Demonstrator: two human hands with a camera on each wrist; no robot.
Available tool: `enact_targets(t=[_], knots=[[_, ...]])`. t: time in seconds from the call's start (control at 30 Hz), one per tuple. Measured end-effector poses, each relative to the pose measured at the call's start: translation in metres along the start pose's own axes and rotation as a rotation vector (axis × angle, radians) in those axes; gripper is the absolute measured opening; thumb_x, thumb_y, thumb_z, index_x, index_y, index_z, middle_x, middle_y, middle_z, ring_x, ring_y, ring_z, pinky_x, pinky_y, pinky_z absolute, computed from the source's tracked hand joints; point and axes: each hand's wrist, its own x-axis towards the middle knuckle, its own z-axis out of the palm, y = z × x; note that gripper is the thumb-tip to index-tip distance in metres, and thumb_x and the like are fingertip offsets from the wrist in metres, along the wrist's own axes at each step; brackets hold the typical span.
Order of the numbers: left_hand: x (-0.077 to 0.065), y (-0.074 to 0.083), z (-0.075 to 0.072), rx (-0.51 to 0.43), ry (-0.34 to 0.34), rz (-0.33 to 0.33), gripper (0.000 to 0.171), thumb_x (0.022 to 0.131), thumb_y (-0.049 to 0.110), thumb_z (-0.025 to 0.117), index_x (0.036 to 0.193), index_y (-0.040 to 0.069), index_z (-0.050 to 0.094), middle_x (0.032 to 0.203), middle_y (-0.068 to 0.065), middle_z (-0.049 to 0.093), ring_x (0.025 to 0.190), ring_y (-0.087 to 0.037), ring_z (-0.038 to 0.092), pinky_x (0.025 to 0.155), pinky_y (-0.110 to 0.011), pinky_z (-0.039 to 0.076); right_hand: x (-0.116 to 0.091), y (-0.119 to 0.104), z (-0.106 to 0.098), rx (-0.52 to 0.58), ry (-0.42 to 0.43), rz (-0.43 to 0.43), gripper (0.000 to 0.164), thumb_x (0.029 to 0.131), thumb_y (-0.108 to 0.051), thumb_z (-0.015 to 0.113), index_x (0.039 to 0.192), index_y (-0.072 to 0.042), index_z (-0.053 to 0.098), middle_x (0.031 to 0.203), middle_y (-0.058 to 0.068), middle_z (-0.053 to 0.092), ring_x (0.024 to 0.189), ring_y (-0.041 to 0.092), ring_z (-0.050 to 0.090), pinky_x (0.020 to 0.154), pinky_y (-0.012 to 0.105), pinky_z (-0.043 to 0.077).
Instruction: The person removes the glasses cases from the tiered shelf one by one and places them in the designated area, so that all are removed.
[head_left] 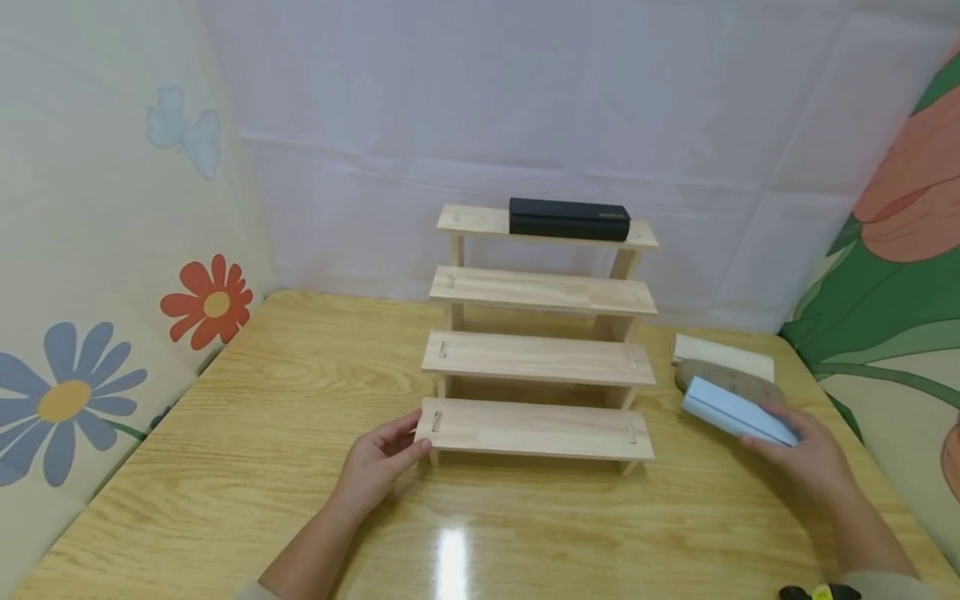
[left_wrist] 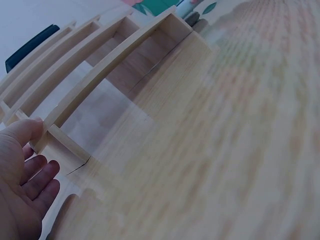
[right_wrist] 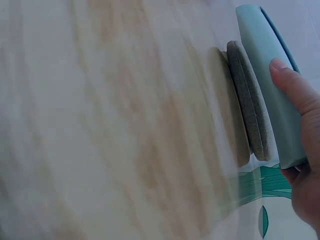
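A stepped wooden display stand [head_left: 536, 425] with several shelves is on the table. My left hand [head_left: 378, 462] grips the left end of its lowest shelf; in the left wrist view the thumb [left_wrist: 30, 129] lies on the corner and the other fingers curl loosely below. My right hand [head_left: 810, 454] holds a light blue glasses case [head_left: 738, 408], its thumb lying along the case [right_wrist: 267, 85] in the right wrist view. Beneath and behind that case are a grey-brown soft case [head_left: 723, 379] and a white case [head_left: 731, 357]. A black glasses case [head_left: 568, 220] sits on the top shelf.
The wood-grain table [head_left: 300, 400] runs between flower-patterned side walls and a pale cloth backdrop [head_left: 525, 100]. A small black and yellow object [head_left: 821, 592] shows at the bottom right edge, beside the right sleeve.
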Motion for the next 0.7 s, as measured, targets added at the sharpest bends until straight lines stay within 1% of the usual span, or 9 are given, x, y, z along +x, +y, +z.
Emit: enact_targets(t=[0.13, 0.33, 0.47, 0.7], knots=[[0.0, 0.0, 0.0, 0.004, 0.003, 0.004, 0.051, 0.089, 0.018, 0.073, 0.135, 0.003, 0.057, 0.136, -0.017, 0.059, 0.117, -0.029, 0.062, 0.087, -0.015, 0.051, -0.001, 0.006, 0.003, -0.009, 0.001, -0.018, 0.079, 0.087, -0.038, 0.073, 0.145, 0.004, 0.04, 0.144, 0.04, 0.036, 0.125, 0.057, 0.036, 0.097, 0.066, 0.033], [0.0, 0.0, 0.0, 0.005, -0.003, 0.002, 0.052, 0.089, 0.018, 0.073, 0.135, 0.003, 0.056, 0.137, -0.017, 0.059, 0.118, -0.029, 0.062, 0.087, -0.015, 0.051, -0.001, 0.01, 0.007, -0.041, 0.009, -0.033, 0.077, 0.086, -0.039, 0.073, 0.142, 0.005, 0.044, 0.142, 0.04, 0.038, 0.123, 0.057, 0.038, 0.096, 0.065, 0.033], [0.0, -0.001, -0.001, 0.001, -0.007, 0.0, 0.052, 0.089, 0.019, 0.073, 0.136, 0.003, 0.056, 0.137, -0.016, 0.058, 0.118, -0.028, 0.062, 0.088, -0.015, 0.051, -0.001, 0.012, 0.008, -0.043, 0.001, -0.024, 0.077, 0.086, -0.039, 0.073, 0.142, 0.004, 0.044, 0.142, 0.04, 0.037, 0.123, 0.058, 0.038, 0.096, 0.066, 0.033], [0.0, -0.001, -0.001, 0.021, 0.0, 0.01, 0.053, 0.088, 0.02, 0.074, 0.135, 0.003, 0.056, 0.138, -0.016, 0.058, 0.118, -0.029, 0.062, 0.09, -0.019, 0.053, 0.001, 0.014, 0.008, -0.05, -0.031, 0.004, 0.08, 0.086, -0.042, 0.073, 0.144, 0.003, 0.041, 0.144, 0.041, 0.034, 0.126, 0.059, 0.035, 0.098, 0.068, 0.032]])
